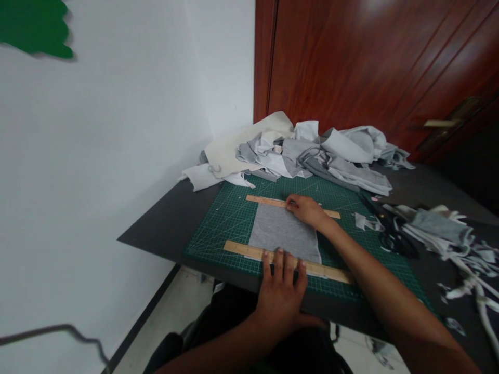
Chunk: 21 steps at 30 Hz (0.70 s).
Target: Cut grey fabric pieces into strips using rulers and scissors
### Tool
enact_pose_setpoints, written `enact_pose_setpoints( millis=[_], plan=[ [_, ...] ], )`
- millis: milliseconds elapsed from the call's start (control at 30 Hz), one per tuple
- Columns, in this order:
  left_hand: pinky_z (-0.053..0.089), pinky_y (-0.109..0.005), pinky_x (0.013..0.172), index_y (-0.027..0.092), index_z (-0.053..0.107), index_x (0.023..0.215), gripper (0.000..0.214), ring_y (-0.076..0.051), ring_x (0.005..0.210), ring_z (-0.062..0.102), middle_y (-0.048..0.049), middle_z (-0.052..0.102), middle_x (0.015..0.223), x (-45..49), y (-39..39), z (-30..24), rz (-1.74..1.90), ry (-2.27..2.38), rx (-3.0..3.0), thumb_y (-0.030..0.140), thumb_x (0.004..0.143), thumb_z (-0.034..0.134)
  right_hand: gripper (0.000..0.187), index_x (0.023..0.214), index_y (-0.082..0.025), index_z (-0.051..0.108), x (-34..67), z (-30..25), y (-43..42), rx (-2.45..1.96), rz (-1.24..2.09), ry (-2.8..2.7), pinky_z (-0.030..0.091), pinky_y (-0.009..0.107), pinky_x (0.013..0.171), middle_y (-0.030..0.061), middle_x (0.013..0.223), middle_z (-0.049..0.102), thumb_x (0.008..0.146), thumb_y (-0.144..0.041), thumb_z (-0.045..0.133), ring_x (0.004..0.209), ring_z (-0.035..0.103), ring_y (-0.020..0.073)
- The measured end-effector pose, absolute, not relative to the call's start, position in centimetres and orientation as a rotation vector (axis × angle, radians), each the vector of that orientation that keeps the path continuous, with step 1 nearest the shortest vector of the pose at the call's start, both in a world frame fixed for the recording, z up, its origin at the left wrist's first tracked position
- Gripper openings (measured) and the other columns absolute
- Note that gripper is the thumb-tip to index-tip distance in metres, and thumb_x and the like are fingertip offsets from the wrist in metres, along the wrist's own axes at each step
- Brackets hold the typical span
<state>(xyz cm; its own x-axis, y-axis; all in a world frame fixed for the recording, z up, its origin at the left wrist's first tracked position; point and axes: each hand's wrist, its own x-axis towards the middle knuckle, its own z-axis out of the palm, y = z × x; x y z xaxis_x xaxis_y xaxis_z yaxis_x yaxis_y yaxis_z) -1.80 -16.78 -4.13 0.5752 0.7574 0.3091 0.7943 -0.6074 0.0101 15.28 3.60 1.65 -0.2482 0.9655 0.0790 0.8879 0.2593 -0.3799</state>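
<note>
A grey piece of fabric (283, 231) lies flat on a green cutting mat (218, 223), with one wooden ruler (265, 200) across its far edge and a second wooden ruler (241, 248) across its near edge. My left hand (281, 291) has its fingers spread, their tips pressing on the near ruler. Over the far ruler, my right hand (307, 210) has its thumb and fingers drawn together at the fabric's edge. What they pinch is too small to make out. Black-handled scissors (393, 239) rest on the mat's right side.
Heaped white and grey cloth (307, 153) lies along the table's back. More fabric scraps and strips (444, 228) are piled at the right. A white wall (117, 156) borders the left, and a red-brown door (343, 62) stands behind the table.
</note>
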Motion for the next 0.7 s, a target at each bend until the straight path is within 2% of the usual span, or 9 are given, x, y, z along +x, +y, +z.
enact_pose_setpoints(
  millis=[400,700],
  plan=[
    [0.016,-0.073,0.117,0.012,0.046,0.152,0.122,-0.049,0.143,0.038,-0.0266,0.050,0.150,-1.68,-16.92,-4.06,-0.456,-1.300,-2.640,0.101,0.069,0.035,0.018,0.108,-0.023,0.072,15.61,1.27,3.95,-1.747,0.358,-2.220,0.044,0.027,0.075,0.0071,0.098,0.078,0.093,-0.025,0.062,0.091,0.070,0.0224],
    [0.015,-0.072,0.118,0.013,0.043,0.154,0.121,-0.048,0.145,0.035,-0.0256,0.048,0.152,-1.54,-17.08,-3.93,-0.428,-1.333,-2.650,0.100,0.070,0.039,0.020,0.107,-0.022,0.074,16.12,1.40,4.14,-1.691,0.376,-2.224,0.043,0.027,0.070,0.0055,0.095,0.077,0.090,-0.024,0.064,0.082,0.068,0.0200]
  ],
)
